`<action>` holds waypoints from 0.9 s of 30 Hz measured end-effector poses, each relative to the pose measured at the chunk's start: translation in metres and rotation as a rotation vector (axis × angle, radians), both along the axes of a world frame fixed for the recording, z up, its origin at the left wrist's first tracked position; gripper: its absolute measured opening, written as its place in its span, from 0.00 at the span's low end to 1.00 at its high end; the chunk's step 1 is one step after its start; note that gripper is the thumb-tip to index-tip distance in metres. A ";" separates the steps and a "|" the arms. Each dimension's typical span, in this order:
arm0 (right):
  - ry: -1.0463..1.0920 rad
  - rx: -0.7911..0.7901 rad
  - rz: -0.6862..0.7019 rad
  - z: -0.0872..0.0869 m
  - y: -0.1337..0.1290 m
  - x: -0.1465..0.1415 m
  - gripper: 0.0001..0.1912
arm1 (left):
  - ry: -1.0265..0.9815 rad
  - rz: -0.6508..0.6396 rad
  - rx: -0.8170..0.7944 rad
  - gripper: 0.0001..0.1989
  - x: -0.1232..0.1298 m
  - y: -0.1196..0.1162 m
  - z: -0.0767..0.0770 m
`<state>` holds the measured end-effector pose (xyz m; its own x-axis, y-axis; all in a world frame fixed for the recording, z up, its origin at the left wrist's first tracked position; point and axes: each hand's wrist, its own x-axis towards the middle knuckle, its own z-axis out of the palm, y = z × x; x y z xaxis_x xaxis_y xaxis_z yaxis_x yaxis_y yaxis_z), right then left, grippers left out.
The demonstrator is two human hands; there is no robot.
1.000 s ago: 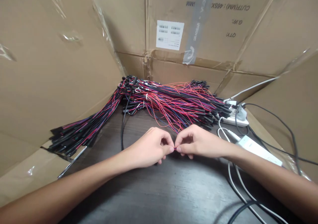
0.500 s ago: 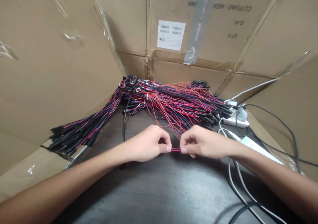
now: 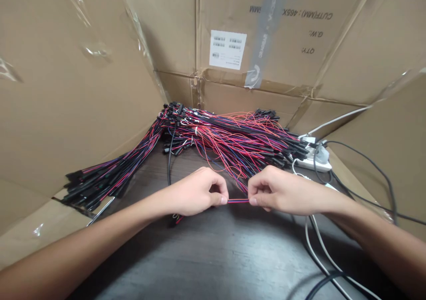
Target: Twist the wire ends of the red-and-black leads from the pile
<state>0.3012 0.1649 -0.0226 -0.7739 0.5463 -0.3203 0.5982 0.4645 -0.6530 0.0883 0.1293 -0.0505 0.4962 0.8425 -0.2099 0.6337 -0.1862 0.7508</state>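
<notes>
A short stretch of thin red, blue and black wires [image 3: 238, 201] runs level between my two hands, above the dark table [image 3: 213, 251]. My left hand [image 3: 199, 192] pinches its left end between thumb and fingertips. At the other end, my right hand [image 3: 278, 191] pinches the same wires. Behind the hands lies a large pile of red, blue and black wires [image 3: 233, 142] with black ends. Below my left wrist, a dark piece with red wire [image 3: 175, 220] shows partly.
Another wire bundle [image 3: 96, 182] spreads at the left. A white power strip [image 3: 316, 160] with plugs stands at the right, with white and black cables [image 3: 319, 246] running forward. Cardboard walls [image 3: 173, 29] surround the table on the left, back and right.
My right hand has moved slightly right, away from my left hand. More of the wires shows between them. The view has shifted a little.
</notes>
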 end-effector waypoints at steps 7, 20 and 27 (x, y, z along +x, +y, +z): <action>-0.043 0.147 -0.011 0.011 -0.001 0.008 0.09 | -0.091 0.053 -0.061 0.07 -0.001 0.001 -0.003; -0.091 0.248 -0.066 0.019 -0.002 0.011 0.09 | -0.239 0.124 -0.171 0.06 0.011 -0.009 -0.005; -0.035 0.194 -0.057 0.009 0.000 0.006 0.10 | -0.278 0.150 -0.208 0.10 0.011 -0.009 -0.007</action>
